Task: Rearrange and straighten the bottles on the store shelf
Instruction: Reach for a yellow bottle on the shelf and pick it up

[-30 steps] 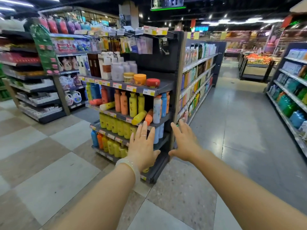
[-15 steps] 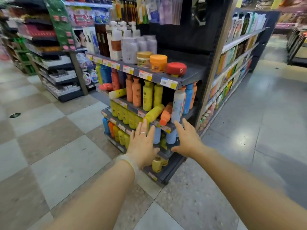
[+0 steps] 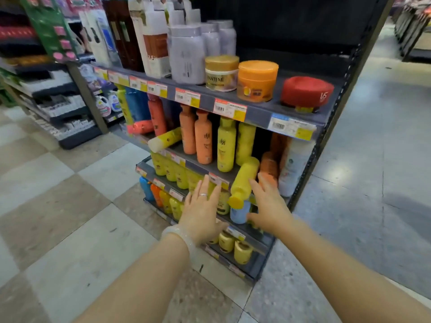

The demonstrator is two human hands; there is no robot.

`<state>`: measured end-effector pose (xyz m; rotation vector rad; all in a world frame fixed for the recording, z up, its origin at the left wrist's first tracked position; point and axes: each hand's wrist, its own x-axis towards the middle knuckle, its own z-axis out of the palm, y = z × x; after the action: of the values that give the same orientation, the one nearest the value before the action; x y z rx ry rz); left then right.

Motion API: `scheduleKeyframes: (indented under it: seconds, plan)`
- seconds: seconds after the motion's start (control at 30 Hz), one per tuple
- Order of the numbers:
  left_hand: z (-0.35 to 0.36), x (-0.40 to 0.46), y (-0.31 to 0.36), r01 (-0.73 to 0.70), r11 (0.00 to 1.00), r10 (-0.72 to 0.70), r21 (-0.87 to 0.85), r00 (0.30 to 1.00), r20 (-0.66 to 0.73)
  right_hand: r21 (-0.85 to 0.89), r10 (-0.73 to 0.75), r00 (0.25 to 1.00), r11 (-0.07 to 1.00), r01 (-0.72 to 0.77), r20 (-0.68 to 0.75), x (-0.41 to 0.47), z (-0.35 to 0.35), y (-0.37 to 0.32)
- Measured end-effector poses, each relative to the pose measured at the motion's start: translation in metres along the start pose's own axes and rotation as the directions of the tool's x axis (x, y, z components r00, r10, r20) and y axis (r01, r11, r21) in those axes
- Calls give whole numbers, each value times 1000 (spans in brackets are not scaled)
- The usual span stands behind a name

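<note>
The shelf [image 3: 256, 113] fills the upper centre of the frame. On its second tier, right of centre, a yellow bottle [image 3: 245, 180] has toppled forward, cap hanging over the edge. Your left hand [image 3: 200, 213] and right hand [image 3: 268, 206] flank it, fingers spread, holding nothing. Your palms hide the bottles below.

In front of me the dark shelf unit [image 3: 331, 94] carries jars and tall bottles on its top tier, upright orange and yellow bottles [image 3: 203, 141] on the tier below with a yellow bottle [image 3: 245, 180] toppled over its front edge, and yellow rows lower down.
</note>
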<state>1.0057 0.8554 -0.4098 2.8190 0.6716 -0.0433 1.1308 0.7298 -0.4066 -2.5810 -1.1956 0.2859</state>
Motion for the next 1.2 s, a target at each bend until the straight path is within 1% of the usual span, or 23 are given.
scheduleKeyframes:
  seconds: [0.07, 0.13, 0.27, 0.33, 0.43, 0.5, 0.6, 0.73, 0.8, 0.87, 0.93, 1.0, 1.03, 1.07, 1.13, 1.17, 1.2]
  plan:
    - [6, 24, -25, -50, 999, 49, 18, 996, 71, -5, 56, 998, 998, -56, 24, 28, 14, 3]
    - [18, 47, -45, -80, 996, 76, 34, 991, 107, -15, 75, 997, 997, -75, 13, 51, 29, 8]
    - [49, 86, -64, -129, 991, 125, 25, 983, 134, -82, 26, 999, 996, -29, -37, 82, 54, 25]
    - [63, 105, -67, -153, 988, 155, -26, 980, 125, -118, -52, 994, 992, 40, -97, 91, 68, 39]
    - [84, 136, -71, -235, 968, 240, -89, 970, 48, -284, -120, 979, 956, 69, -166, 103, 89, 61]
    - [94, 157, -72, -292, 945, 290, -148, 956, -34, -317, -172, 959, 944, 95, -224, 113, 94, 67]
    - [105, 187, -70, -374, 902, 349, -214, 926, -145, -299, -230, 925, 944, 137, -302, 129, 98, 71]
    - [126, 211, -65, -482, 845, 427, -234, 869, -250, -279, -237, 905, 950, 140, -353, 139, 106, 77]
    - [138, 215, -63, -497, 811, 411, -308, 859, -304, -280, -257, 901, 946, 162, -348, 139, 110, 80]
    - [144, 217, -60, -499, 765, 387, -407, 861, -330, -258, -284, 893, 945, 199, -350, 139, 111, 83]
    - [148, 221, -60, -483, 709, 346, -513, 873, -344, -174, -290, 888, 955, 242, -356, 142, 101, 79]
    - [145, 226, -59, -412, 629, 247, -659, 910, -333, 60, -240, 905, 959, 278, -351, 149, 79, 66]
    - [140, 227, -57, -403, 579, 202, -709, 913, -354, 203, -186, 924, 943, 263, -335, 153, 67, 57]
    - [134, 227, -53, -423, 536, 170, -731, 902, -397, 348, -127, 940, 906, 240, -317, 157, 56, 50]
    - [118, 226, -41, -480, 483, 138, -733, 868, -477, 596, -44, 952, 771, 226, -303, 167, 43, 44]
    - [111, 226, -35, -485, 476, 123, -734, 863, -490, 651, -7, 951, 728, 216, -308, 171, 40, 44]
    - [107, 226, -30, -477, 480, 108, -736, 865, -490, 665, 26, 947, 718, 205, -321, 175, 38, 45]
